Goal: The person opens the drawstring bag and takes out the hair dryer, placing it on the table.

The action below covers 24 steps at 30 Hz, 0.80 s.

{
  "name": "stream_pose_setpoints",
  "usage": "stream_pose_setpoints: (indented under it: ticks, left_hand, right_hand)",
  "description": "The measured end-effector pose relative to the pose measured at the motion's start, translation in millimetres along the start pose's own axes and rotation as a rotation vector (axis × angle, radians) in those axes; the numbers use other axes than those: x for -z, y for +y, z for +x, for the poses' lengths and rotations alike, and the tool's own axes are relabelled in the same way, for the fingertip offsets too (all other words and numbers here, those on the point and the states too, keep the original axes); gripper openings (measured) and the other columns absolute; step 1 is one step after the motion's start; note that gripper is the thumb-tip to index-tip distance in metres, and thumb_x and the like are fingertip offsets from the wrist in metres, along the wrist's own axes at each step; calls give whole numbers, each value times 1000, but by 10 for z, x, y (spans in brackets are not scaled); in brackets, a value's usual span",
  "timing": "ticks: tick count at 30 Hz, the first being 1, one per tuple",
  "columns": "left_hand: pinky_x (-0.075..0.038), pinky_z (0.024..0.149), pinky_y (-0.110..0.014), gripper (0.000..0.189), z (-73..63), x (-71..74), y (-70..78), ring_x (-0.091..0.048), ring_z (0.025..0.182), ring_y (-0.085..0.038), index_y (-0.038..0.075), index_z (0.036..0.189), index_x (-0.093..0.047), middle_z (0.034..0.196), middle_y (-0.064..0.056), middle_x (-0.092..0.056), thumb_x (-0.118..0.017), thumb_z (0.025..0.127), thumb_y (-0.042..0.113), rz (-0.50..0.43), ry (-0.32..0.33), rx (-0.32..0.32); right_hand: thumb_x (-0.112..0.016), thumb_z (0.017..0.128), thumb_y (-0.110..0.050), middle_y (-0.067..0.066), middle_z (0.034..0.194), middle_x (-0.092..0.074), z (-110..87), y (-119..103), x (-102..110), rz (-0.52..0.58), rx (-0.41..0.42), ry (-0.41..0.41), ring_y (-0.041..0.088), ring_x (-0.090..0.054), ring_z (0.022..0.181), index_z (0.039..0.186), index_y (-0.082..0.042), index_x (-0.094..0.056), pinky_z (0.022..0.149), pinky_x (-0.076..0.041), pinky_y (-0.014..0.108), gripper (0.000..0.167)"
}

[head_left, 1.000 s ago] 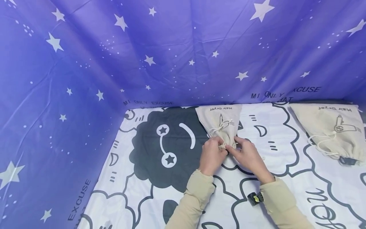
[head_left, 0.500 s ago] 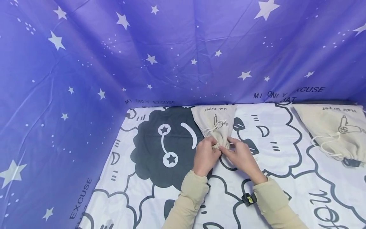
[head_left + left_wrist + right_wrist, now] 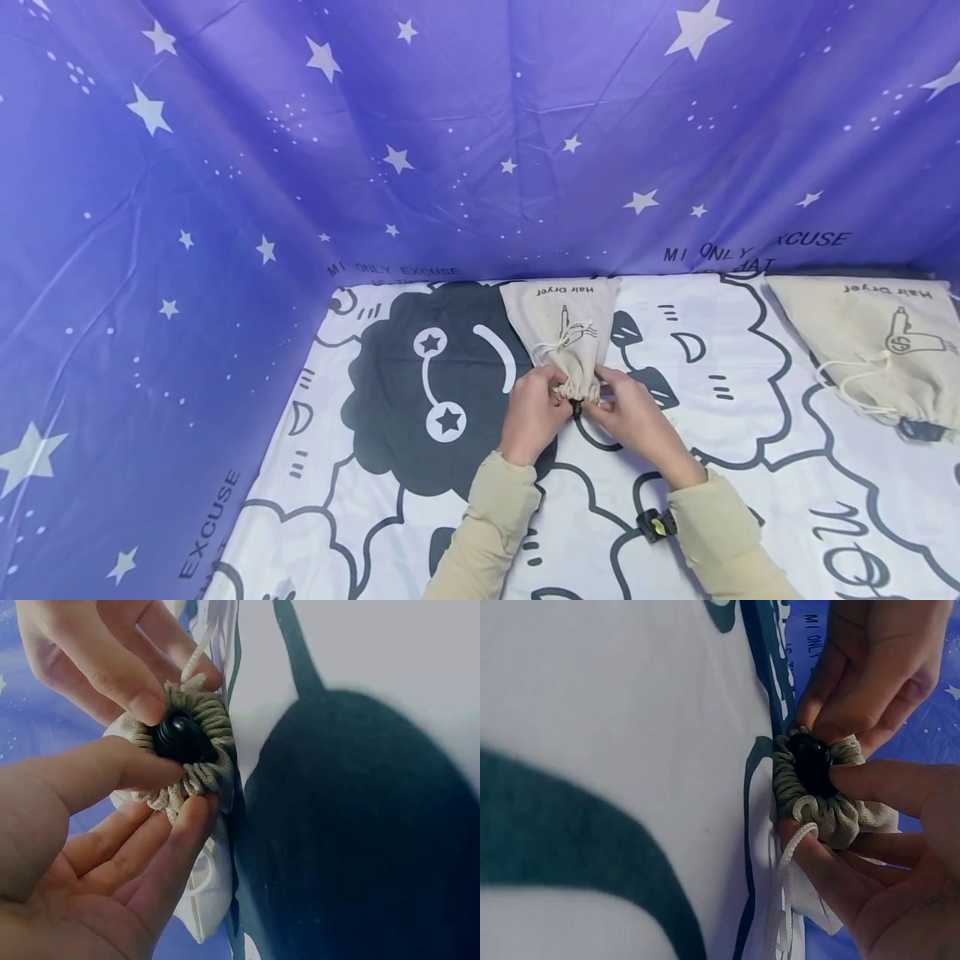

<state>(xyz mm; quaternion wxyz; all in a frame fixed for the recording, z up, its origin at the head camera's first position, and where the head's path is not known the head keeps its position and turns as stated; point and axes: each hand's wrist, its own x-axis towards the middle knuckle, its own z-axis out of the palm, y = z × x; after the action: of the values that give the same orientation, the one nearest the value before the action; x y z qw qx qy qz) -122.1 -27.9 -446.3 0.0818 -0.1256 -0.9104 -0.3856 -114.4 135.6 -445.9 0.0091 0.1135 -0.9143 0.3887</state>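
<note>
A cream drawstring bag [image 3: 562, 325] printed "Hair Dryer" lies flat on the patterned cloth, its gathered mouth [image 3: 216, 724] facing the person. Inside that mouth sits a shiny black coiled cord [image 3: 180, 739]. My left hand [image 3: 534, 417] pinches one side of the ruffled rim between thumb and fingers. On the other side, my right hand [image 3: 637, 421] pinches the rim too, its thumb [image 3: 881, 784] right at the black coil. White drawstring loops [image 3: 566, 337] lie over the bag's front. The rest of the bag's contents is hidden.
A second cream "Hair Dryer" bag [image 3: 877, 342] lies at the right, with something dark [image 3: 921, 429] poking from its mouth. Purple star-printed curtains [image 3: 450, 142] stand behind and at the left. A white cloth [image 3: 720, 517] with dark cartoon drawings covers the surface.
The bag and both hands have shifted a little to the left. The thumbs have moved, and the gathered mouth with the black coil shows more plainly between the hands.
</note>
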Motion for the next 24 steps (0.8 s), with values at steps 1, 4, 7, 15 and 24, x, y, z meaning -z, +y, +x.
stream_pose_setpoints:
  ticks: [1,4,7,15,24]
  left_hand:
    - [-47,64,-14,26,1,-2,-12,-61,69,-7,7,98,-72,87,-3,-69,-79,74,-1,-4,-6,0]
    - [-47,64,-12,25,8,-1,-42,-64,69,-8,7,98,-72,86,-3,-69,-80,75,0,-33,-17,11]
    - [-48,63,-11,24,15,4,-61,-65,68,-8,7,97,-72,84,-3,-69,-80,76,-1,-71,-29,25]
    - [-47,61,-12,25,20,20,-67,-61,65,-4,7,97,-73,81,-2,-68,-79,75,-1,-82,-27,21]
    - [-46,60,-13,24,31,13,-49,-58,62,0,13,95,-75,78,3,-69,-82,72,10,39,59,-15]
  right_hand:
    - [-71,86,-2,34,122,-60,0,3,-3,5,-5,-4,39,-68,98,135,13,-48,81,-57,46,57]
    - [-69,87,-1,33,121,-61,1,9,-15,11,-13,-2,39,-68,99,136,13,-48,80,-58,44,56]
    - [-68,87,-1,33,121,-61,-5,8,-22,4,-9,9,37,-68,97,136,13,-48,79,-58,44,54]
    - [-68,84,0,24,101,-67,-31,-42,-20,-108,35,57,22,-62,72,128,13,-54,67,-53,41,48]
    - [-67,79,-4,3,64,-53,-6,-61,-50,-166,15,121,14,-46,53,95,-3,-53,49,-38,29,21]
